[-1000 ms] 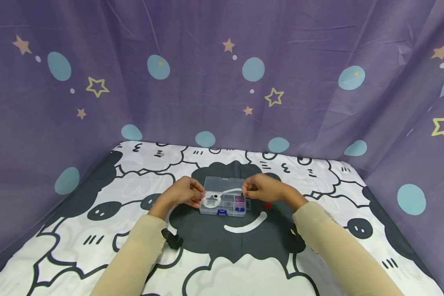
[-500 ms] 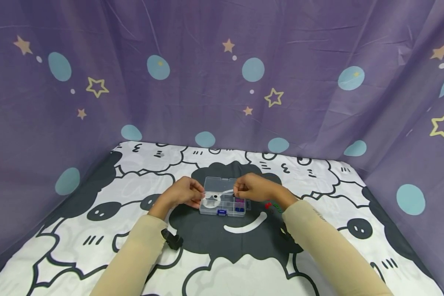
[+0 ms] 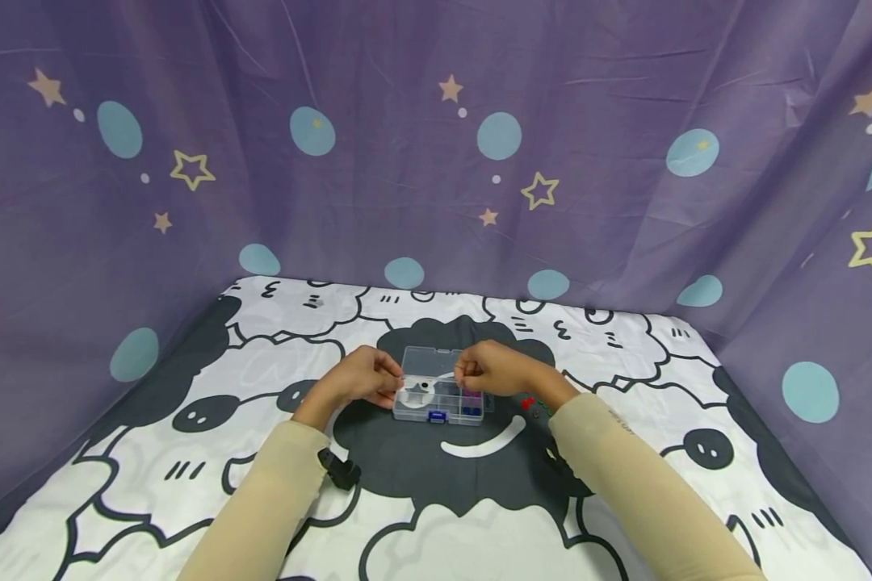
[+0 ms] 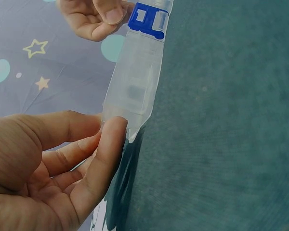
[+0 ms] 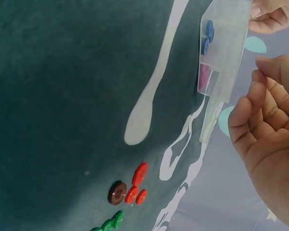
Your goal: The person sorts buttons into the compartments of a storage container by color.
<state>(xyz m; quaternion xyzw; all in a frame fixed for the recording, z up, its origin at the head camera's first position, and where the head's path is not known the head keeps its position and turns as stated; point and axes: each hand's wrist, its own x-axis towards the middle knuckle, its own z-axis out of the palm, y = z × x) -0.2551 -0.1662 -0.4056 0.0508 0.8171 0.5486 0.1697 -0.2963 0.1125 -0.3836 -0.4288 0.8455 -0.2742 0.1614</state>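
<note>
A clear plastic compartment box [image 3: 446, 403] with a blue latch [image 3: 437, 417] lies on the dark patch of the cloth, its lid [image 3: 425, 363] raised at the back. My left hand [image 3: 366, 375] grips the box's left end between thumb and fingers, plain in the left wrist view. Over the back right compartments hovers my right hand [image 3: 490, 369], thumb and forefinger drawn together. I cannot tell whether something small sits between those fingertips. Blue buttons [image 5: 207, 37] and pink pieces [image 5: 203, 77] lie in the right-hand compartments.
Right of the box, red buttons [image 5: 140, 173], a brown button [image 5: 117, 192] and green buttons [image 5: 117, 219] lie on the cloth, the green ones partly hidden by my sleeve in the head view. A purple curtain [image 3: 407, 202] hangs behind.
My right hand has shifted left from the box's right edge to over its compartments, uncovering more of the loose red buttons. The left hand and box have stayed put.
</note>
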